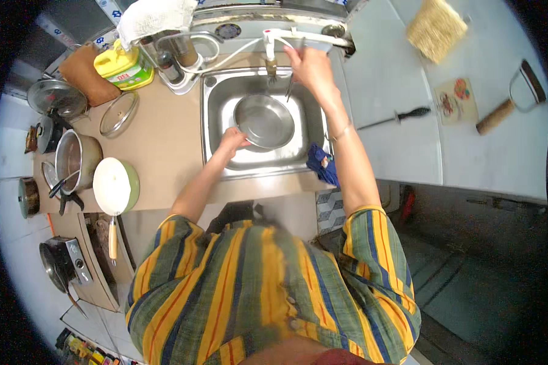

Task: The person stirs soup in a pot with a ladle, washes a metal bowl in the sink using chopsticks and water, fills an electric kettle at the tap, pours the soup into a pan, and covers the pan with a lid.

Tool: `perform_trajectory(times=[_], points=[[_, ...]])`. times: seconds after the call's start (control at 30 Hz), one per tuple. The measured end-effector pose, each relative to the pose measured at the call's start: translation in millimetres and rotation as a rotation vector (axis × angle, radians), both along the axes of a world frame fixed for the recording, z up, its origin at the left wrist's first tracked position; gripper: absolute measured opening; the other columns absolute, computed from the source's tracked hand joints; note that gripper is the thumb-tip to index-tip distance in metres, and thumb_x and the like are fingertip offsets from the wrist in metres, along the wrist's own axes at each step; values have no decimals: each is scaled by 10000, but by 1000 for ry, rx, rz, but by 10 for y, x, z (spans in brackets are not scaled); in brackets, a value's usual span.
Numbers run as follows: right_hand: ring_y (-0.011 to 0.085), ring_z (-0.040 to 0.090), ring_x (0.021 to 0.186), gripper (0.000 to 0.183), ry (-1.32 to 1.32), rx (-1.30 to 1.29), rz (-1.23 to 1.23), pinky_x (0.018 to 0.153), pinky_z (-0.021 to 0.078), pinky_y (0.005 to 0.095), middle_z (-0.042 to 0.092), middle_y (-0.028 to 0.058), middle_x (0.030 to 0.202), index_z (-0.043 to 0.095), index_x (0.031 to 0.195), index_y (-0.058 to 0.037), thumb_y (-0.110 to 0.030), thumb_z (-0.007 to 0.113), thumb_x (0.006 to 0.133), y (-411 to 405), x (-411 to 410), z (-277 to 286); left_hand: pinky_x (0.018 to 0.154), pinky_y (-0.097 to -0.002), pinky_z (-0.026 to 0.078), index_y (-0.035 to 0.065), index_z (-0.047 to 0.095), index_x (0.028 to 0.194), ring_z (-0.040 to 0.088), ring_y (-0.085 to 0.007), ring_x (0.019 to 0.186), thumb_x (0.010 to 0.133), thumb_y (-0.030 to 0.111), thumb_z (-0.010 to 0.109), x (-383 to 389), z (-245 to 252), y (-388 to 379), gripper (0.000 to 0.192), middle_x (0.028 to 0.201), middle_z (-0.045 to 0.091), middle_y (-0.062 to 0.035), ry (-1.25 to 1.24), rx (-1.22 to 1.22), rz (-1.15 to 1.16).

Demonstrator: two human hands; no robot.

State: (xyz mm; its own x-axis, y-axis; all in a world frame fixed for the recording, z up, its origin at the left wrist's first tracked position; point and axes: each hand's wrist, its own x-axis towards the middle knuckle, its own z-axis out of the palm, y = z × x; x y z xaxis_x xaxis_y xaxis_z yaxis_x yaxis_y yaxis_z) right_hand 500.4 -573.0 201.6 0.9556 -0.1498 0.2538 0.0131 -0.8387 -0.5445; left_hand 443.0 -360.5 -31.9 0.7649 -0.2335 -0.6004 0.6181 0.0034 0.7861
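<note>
A round stainless steel bowl (265, 119) sits in the metal sink (311, 132). My left hand (234, 142) grips its near left rim, thumb and fingers pinching the edge. My right hand (314, 68) is raised over the sink's far right corner, just right of the white tap (270, 51). It holds a thin dark utensil (289, 89), which looks like chopsticks and slants down towards the bowl without touching it. The fingers hide its middle part. A blue cloth (322, 164) lies over the sink's near right corner.
A green saucepan (116, 185) stands at the counter's front edge, its handle overhanging. Behind it are a large pot (78, 162), a glass lid (118, 114) and a yellow jug (124, 68). A sharpening steel (395, 117) and a wooden-handled peeler-like tool (497, 116) lie to the right.
</note>
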Motion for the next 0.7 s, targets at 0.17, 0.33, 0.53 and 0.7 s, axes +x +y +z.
perform_trajectory(times=[0.17,0.33,0.53,0.7], points=[[398,613,711,500,39,-148,24,659,492,454,617,233,709,646,752,10,-466,523,844,243,647,-205,640,-284,554,8,539,854,610,-170,719,761,-49,500,260,-772,-136,115,867,594,-94,69,-36,48],[302,618,542,518,-16,-350,72,631,507,390,565,107,461,641,621,-11,-439,493,873,122,791,-265,678,-293,556,-28,547,895,606,-186,712,845,58,571,212,-1051,-320,102,861,603,-129,170,-3,87],[357,622,629,424,12,-458,80,617,509,426,597,179,613,643,684,3,-374,539,850,130,791,-97,770,-307,505,-103,449,1165,600,-202,802,861,240,598,95,-1226,-516,482,959,595,-150,338,34,147],[391,632,693,392,0,-536,39,615,515,445,631,215,722,652,747,7,-354,539,851,11,729,-43,756,-296,494,-32,261,1349,601,-184,818,853,247,601,-43,-429,-434,663,1107,565,-160,-12,446,56]])
